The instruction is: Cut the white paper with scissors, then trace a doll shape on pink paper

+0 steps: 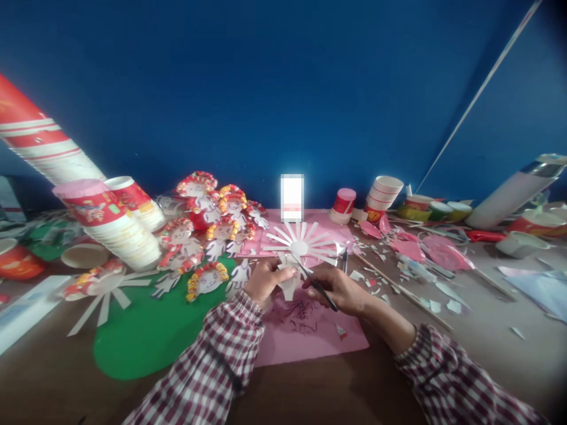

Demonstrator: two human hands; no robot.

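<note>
Near the middle, my left hand (264, 282) pinches a small white paper cutout (290, 286) between thumb and fingers. My right hand (339, 290) is closed on a dark pen-like tool (325, 294), whose upper end reaches toward the cutout. Just beyond both hands lies a white paper piece with a round centre and spread strips (299, 248). Under the hands is a pink sheet (310, 348) with dark scribbles.
Decorated paper figures (212, 277) and a green sheet (146, 342) lie left. Stacked paper cups (119, 224) lean at far left. Rightward are paper scraps, a wooden stick (403, 292), pink pieces (445, 251), more cups (383, 198) and a bottle (516, 192).
</note>
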